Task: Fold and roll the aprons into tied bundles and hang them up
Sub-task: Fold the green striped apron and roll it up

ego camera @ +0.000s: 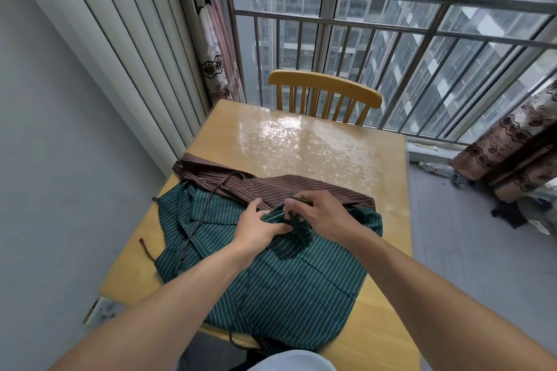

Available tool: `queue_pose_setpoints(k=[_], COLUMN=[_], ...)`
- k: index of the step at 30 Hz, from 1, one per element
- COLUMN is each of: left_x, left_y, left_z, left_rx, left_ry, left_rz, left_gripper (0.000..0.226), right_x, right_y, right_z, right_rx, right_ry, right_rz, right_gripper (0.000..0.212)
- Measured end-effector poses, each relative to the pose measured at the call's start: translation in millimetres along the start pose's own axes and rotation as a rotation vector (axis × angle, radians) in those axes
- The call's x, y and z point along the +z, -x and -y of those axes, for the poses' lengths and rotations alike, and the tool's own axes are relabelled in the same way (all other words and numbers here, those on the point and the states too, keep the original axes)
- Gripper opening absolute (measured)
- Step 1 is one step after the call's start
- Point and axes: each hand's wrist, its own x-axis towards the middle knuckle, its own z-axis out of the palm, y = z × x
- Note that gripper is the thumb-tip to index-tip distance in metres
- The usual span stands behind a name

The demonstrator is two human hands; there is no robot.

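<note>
My left hand [261, 224] and right hand [316, 211] both grip the rolled green apron bundle [297, 227], atop flat green apron [289, 286], brown apron [271, 187] beyond.

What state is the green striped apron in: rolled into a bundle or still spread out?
Mostly spread: the green apron lies flat across the table, only a small bunch gathered under both hands.
</note>
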Motion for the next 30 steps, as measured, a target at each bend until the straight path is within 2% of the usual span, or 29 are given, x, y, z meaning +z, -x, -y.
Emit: queue_pose_setpoints(k=[3,5,8,12,17,23,27,30], left_x=[-1,0,3,6,9,9,12,16], left_y=[3,5,6,5,4,3,3,3], left_z=[3,4,5,5,6,7,7,6], left_rx=[0.045,0.082,0.129,0.165,0.193,0.196,0.184,0.178], left_ry=[-0.024,-0.038,-0.045,-0.104,-0.179,-0.257,-0.34,-0.43], left_rz=[0.023,0.022,0.016,0.043,0.122,0.148,0.116,0.092], left_gripper=[0.067,0.056,0.056,0.051,0.048,0.047,0.048,0.048], right_x=[-1,1,4,2,-3,-10,-10,-7], right_y=[-1,1,1,-3,-9,-12,-13,-14], right_z=[-6,-10,-12,-13,-23,-25,-21,-17], right_rx=[0.033,0.036,-0.013,-0.093,-0.247,-0.046,-0.018,-0.012], right_ry=[-0.072,-0.134,-0.099,0.042,0.425,0.473,0.495,0.503], right_rz=[0.027,-0.016,-0.073,-0.078,-0.058,0.091,0.079,0.066], right_gripper=[0.01,0.011,0.027,0.017,0.009,0.031,0.031,0.021])
